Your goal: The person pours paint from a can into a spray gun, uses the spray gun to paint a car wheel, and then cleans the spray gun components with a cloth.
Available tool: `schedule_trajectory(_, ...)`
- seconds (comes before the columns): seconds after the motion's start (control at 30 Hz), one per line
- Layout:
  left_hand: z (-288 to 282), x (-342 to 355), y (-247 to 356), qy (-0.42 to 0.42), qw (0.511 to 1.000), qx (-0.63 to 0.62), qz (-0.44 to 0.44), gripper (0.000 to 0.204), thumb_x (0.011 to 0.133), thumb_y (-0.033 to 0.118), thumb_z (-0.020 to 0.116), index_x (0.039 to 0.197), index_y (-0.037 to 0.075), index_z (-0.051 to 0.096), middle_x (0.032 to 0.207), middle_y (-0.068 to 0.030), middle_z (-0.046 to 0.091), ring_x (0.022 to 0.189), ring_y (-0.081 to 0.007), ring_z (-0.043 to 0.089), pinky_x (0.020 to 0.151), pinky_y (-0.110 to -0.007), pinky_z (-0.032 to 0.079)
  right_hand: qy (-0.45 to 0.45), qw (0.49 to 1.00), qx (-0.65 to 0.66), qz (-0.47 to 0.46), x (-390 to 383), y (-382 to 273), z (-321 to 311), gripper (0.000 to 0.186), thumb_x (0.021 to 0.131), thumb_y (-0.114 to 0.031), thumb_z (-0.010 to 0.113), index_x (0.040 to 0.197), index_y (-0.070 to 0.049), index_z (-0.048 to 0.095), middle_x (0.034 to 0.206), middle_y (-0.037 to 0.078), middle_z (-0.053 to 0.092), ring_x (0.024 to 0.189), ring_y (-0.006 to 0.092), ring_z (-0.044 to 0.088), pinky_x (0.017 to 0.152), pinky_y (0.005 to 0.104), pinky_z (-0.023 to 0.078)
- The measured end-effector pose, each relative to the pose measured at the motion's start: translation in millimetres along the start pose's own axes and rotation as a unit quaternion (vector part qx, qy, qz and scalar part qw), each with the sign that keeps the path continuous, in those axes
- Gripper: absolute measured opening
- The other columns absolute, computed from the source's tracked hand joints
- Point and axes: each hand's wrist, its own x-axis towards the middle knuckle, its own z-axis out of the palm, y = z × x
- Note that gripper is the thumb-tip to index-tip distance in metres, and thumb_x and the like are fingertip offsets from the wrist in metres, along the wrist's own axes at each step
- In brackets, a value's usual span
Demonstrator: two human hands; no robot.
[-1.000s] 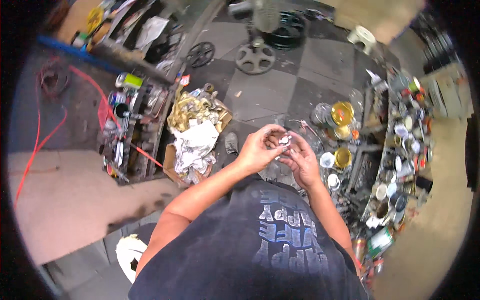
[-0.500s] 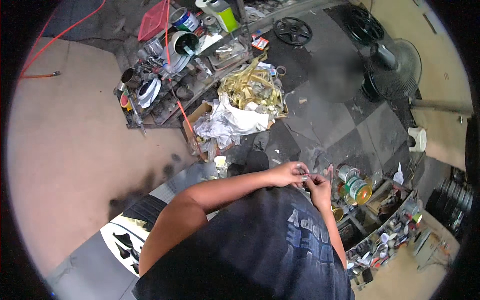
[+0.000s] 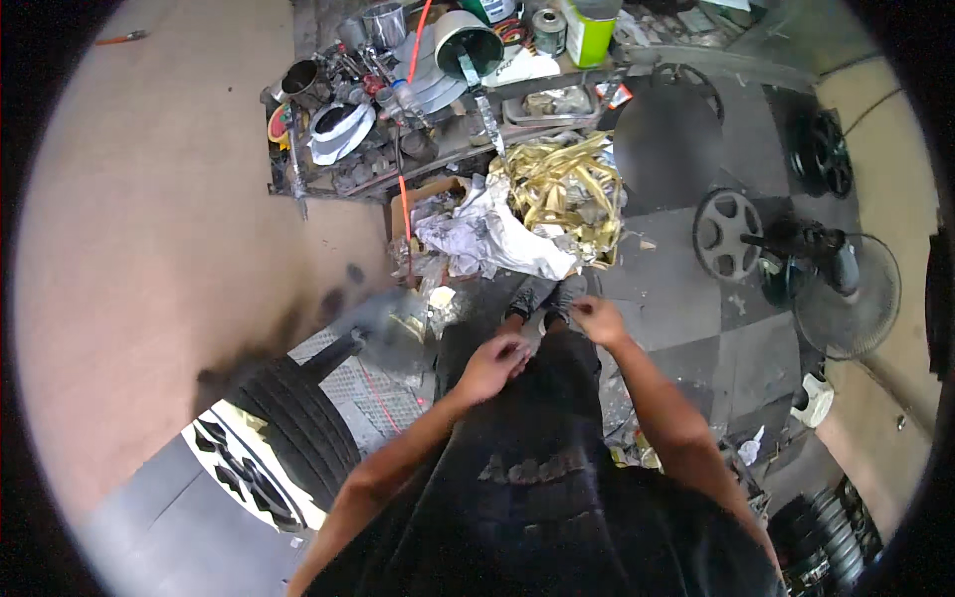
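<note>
My left hand is in front of my dark clothing, fingers curled; whether anything small is in it I cannot make out. My right hand is apart from it, higher and to the right, fingertips bent together over my shoes, their contents unclear. Just beyond both hands, a cardboard box is piled with white cloths and crumpled gold-coloured paper.
A tyred wheel with white covering lies low left, beside tan boarding. A cluttered shelf with cans and an orange hose spans the top. At right are a standing fan, loose rims and a white stool.
My view has swung left toward the box and shelf. My hands, earlier together on a small silvery part, are now apart, the right one moved up; that part is no longer discernible.
</note>
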Motion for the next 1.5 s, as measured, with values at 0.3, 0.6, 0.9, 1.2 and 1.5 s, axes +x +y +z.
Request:
schedule_trajectory(0.3,-23,-100,-96,0.28,0.941,-0.064,-0.178,0.024,0.099,0.016,0.061,0.117,0.001,0.062,0.099,-0.0069,0.069,0.088,-0.0136,0.065,0.077,-0.028,0.052,-0.025,0.977,-0.195,0.08,225,2,78,0.061,0.091,-0.028,0.066,0.144,-0.009,0.042,0.124,0.023,0.064,0.112,0.039,0.063,0.094,0.0488,0.053)
schedule_trajectory(0.6,-1,-96,-123,0.278,0.948,-0.078,-0.136,0.026,0.1,0.019,0.059,0.118,0.0,0.06,0.091,-0.005,0.066,0.081,-0.0128,0.063,0.076,-0.028,0.05,-0.004,0.983,-0.181,-0.028,217,-1,107,0.023,0.087,-0.025,0.065,0.103,-0.009,0.071,0.11,0.018,0.069,0.103,0.0385,0.065,0.089,0.049,0.052)
schedule_trajectory(0.9,-31,-71,-62,0.265,0.963,-0.041,-0.009,0.024,0.101,0.018,0.059,0.115,-0.001,0.059,0.095,-0.0062,0.066,0.08,-0.0146,0.063,0.075,-0.029,0.051,-0.018,0.975,0.193,-0.112,80,-94,81,0.038,0.092,-0.027,0.067,0.113,0.002,0.057,0.102,0.024,0.065,0.097,0.038,0.062,0.084,0.0417,0.048)
schedule_trajectory(1.2,-24,-47,68,0.197,0.97,-0.001,0.139,0.024,0.1,0.006,0.055,0.124,0.001,0.054,0.103,-0.0042,0.064,0.089,-0.0123,0.06,0.078,-0.028,0.051,-0.199,0.803,0.561,-0.024,-23,-129,-2,0.029,0.09,-0.013,0.07,0.115,0.001,0.066,0.099,0.005,0.071,0.083,0.0131,0.067,0.077,0.0311,0.054)
schedule_trajectory(1.5,68,-39,154,-0.085,0.968,-0.013,0.234,0.037,0.093,-0.005,0.062,0.128,0.001,0.052,0.108,-0.0052,0.066,0.099,-0.012,0.062,0.091,-0.028,0.05,-0.057,0.748,0.651,-0.111,-156,-119,-68,0.026,0.095,-0.01,0.061,0.12,-0.004,0.065,0.101,0.005,0.072,0.081,0.0137,0.069,0.071,0.0308,0.057)
